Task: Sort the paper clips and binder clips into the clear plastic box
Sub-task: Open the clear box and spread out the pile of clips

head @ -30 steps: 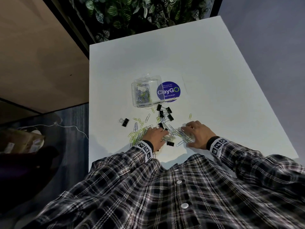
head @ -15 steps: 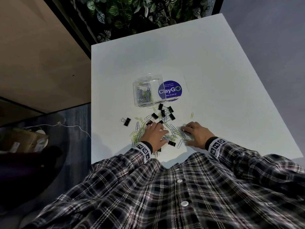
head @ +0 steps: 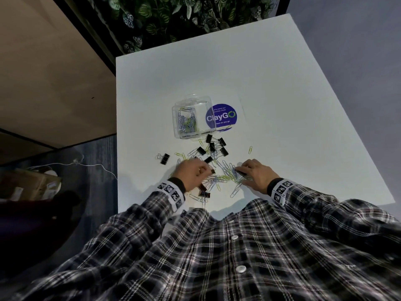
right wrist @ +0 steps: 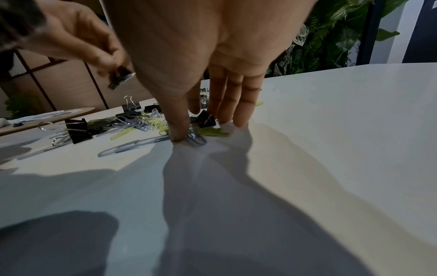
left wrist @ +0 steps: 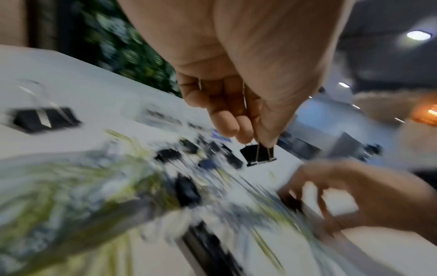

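Note:
The clear plastic box [head: 192, 118] stands mid-table, and its left compartment holds several paper clips. Black binder clips [head: 213, 146] and green and blue paper clips [head: 225, 172] lie scattered just in front of it. My left hand [head: 206, 170] hovers over the pile and pinches one black binder clip [left wrist: 258, 155] by its wire handles; the right wrist view shows this clip [right wrist: 120, 77] off the table. My right hand [right wrist: 205, 127] has straight fingers on the table. Its thumb presses a blue paper clip [right wrist: 196, 139], and a binder clip [right wrist: 207, 118] lies between thumb and fingers.
A round blue ClayGo sticker [head: 221, 116] sits right of the box on the white table [head: 282, 105]. One binder clip [head: 165, 158] lies apart at the left. Plants [head: 184, 18] line the far edge. A cardboard box [head: 28, 185] is on the floor at left.
My left hand has risen off the pile with a binder clip pinched in it. The right hand has stayed on the clips at the pile's right side.

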Demonstrator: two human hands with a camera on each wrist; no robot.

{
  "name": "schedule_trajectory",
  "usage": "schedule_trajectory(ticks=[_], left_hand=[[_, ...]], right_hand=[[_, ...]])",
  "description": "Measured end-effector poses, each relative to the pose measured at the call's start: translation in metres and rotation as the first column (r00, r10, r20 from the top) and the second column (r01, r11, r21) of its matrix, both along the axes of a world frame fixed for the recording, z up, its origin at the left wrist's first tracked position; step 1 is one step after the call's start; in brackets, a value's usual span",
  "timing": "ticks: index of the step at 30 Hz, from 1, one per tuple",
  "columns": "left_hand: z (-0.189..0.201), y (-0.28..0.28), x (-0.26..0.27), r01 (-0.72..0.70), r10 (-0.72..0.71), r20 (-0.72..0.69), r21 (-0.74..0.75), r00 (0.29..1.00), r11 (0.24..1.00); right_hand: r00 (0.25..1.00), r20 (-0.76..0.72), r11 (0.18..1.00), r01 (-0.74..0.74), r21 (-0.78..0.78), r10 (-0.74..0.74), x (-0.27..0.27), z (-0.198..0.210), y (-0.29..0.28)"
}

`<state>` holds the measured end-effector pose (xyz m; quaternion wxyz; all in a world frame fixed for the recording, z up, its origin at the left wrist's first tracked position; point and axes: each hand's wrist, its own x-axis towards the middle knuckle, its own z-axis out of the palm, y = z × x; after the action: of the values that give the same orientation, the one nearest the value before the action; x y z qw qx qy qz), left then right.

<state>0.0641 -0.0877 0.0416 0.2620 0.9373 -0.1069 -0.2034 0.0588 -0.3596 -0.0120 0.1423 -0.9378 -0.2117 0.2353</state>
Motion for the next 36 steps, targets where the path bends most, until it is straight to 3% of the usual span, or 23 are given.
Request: schedule_trajectory(ticks=[4, 7, 9, 11, 15, 19, 22, 26, 32, 34, 36], left_hand=[[0.0, 0.061, 0.017, -0.406, 0.41, -0.019, 0.095, 0.912, 0.909], [-0.018, 0.096, 0.006, -0.531, 0.555, -0.046, 0.234, 0.831, 0.815], [-0.028, 0.105, -0.005, -0.551, 0.586, -0.077, 0.259, 0.807, 0.793], [-0.035, 0.106, -0.013, -0.54, 0.567, -0.045, 0.247, 0.823, 0.804], [-0.035, 0.082, -0.022, -0.42, 0.37, 0.231, 0.234, 0.9, 0.877], [-0.034, 0.032, -0.022, -0.127, 0.11, 0.122, 0.144, 0.986, 0.981], [-0.042, 0.011, -0.016, -0.006, -0.005, 0.059, 0.185, 0.998, 0.983], [-0.047, 0.005, -0.006, 0.002, 0.002, -0.013, 0.269, 1.0, 0.963], [-0.05, 0.012, -0.008, -0.026, 0.03, -0.018, 0.189, 0.999, 0.982], [-0.048, 0.015, -0.009, -0.083, 0.085, -0.012, 0.129, 0.996, 0.988], [-0.042, 0.024, -0.007, -0.184, 0.185, -0.009, 0.068, 0.983, 0.981]], right_hand=[[1.0, 0.024, 1.0, 0.02, -0.002, -0.02, 0.003, -0.001, 0.011], [0.999, 0.027, 0.999, 0.039, -0.015, -0.039, 0.006, -0.002, 0.018], [0.999, 0.033, 0.999, 0.042, -0.022, -0.041, 0.007, -0.001, 0.021], [0.998, 0.041, 0.998, 0.057, -0.025, -0.056, 0.009, 0.0, 0.022], [0.998, 0.006, 0.998, 0.067, 0.019, -0.067, 0.011, 0.001, 0.011], [0.997, -0.017, 0.994, 0.081, 0.07, -0.08, 0.017, 0.003, 0.004], [0.999, -0.007, 0.999, 0.04, 0.031, -0.039, 0.023, 0.011, 0.012], [0.996, -0.02, 0.996, 0.084, -0.016, -0.084, 0.031, 0.012, 0.015], [0.993, -0.037, 0.99, 0.111, 0.086, -0.108, 0.035, 0.01, 0.008], [0.98, -0.046, 0.967, 0.198, 0.161, -0.193, 0.038, 0.011, 0.005], [0.927, -0.089, 0.896, 0.376, 0.235, -0.365, 0.046, 0.013, 0.0]])
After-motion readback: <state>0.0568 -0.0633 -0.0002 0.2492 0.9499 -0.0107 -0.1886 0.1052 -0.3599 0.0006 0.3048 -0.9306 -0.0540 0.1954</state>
